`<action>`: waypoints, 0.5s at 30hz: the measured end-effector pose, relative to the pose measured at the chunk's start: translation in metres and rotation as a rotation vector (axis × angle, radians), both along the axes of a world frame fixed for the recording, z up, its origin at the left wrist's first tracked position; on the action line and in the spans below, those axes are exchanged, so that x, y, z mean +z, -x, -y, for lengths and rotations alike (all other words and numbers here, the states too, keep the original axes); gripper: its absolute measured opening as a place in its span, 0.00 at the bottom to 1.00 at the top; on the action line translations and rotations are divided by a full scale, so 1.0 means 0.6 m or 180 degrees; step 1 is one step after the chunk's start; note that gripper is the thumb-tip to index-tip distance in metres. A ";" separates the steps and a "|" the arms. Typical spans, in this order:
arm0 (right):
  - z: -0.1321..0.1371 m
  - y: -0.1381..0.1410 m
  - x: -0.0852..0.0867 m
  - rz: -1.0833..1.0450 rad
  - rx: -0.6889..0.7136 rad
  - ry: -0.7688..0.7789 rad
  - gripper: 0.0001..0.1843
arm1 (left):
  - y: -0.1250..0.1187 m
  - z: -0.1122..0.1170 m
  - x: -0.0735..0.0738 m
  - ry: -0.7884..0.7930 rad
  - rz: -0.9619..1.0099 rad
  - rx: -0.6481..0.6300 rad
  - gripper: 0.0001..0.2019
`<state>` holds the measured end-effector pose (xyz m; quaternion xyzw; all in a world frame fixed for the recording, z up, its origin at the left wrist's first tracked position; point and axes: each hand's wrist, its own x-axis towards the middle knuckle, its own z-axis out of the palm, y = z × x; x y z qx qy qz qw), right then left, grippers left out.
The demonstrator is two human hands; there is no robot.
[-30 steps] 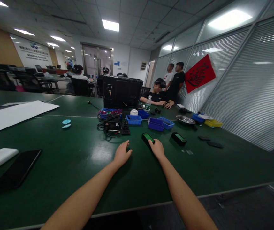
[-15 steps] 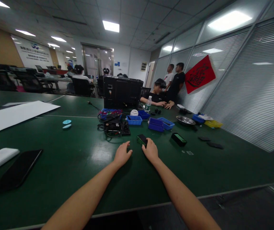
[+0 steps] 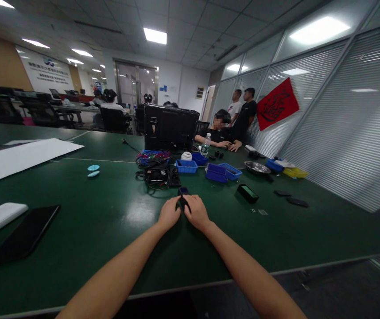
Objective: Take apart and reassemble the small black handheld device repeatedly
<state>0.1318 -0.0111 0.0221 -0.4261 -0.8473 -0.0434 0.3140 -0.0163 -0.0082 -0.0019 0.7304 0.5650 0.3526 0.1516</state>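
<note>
Between my two hands is a small black box-shaped device (image 3: 184, 191) with a dark bluish face; its near part is mostly covered by my fingers. My right hand (image 3: 196, 212) is closed over its right side. On its left side, the fingertips and thumb of my left hand (image 3: 170, 213) press against it. Just beyond it lies a black boxy unit with coiled cables (image 3: 157, 175). A similar black case with a green circuit board (image 3: 248, 193) lies to the right, near a small clear plate (image 3: 262, 212) and a tiny ring (image 3: 253, 210).
Blue bins (image 3: 186, 166), a white ball-like object (image 3: 186, 156), a bottle (image 3: 206, 144) and a metal bowl (image 3: 257, 167) stand farther back. A large black panel (image 3: 170, 127) stands behind them. A dark slab (image 3: 24, 235) lies at left. A co-worker (image 3: 221, 133) sits across the table.
My right hand has moved left with the black device and turned it, so the green side no longer shows. My left hand, open and apart before, has come against the device.
</note>
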 end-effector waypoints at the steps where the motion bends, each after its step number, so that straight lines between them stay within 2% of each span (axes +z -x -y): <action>1: -0.005 -0.002 -0.002 -0.0272 -0.0054 0.0057 0.22 | 0.000 0.001 0.002 -0.0007 0.0021 0.0001 0.23; 5: -0.030 -0.013 -0.017 -0.1266 -0.0475 0.0489 0.22 | -0.002 0.006 0.011 -0.0065 0.0117 -0.0086 0.24; 9: -0.047 -0.012 -0.036 -0.1530 -0.0001 0.1105 0.21 | -0.007 0.011 0.011 0.0016 -0.0096 -0.0208 0.29; 15: -0.048 -0.006 -0.042 -0.1585 0.0581 0.1544 0.22 | -0.006 0.007 0.000 -0.0081 -0.0179 0.0133 0.30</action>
